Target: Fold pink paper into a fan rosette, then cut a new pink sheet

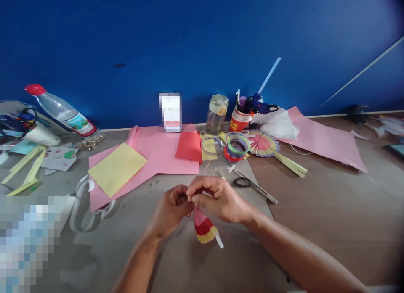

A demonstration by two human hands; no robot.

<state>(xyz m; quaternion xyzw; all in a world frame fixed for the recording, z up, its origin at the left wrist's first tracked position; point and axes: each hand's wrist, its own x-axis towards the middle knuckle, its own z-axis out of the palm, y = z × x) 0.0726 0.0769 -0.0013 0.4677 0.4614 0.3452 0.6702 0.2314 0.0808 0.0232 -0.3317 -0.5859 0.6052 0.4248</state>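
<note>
Both hands working close together. Right hand (217, 196) is pinching narrow, holding the pleated paper fan (205, 229) near its top; the fan is hanging just below the grip, yellow edge down, a white strip (219, 241) sticking out beside it. Left hand (173, 204) is meeting the right at the fingertips; cannot tell what it is gripping. Yellow paper (117, 169) is lying left of the grip, tape rolls (237, 146) sitting beyond it, rightward.
</note>
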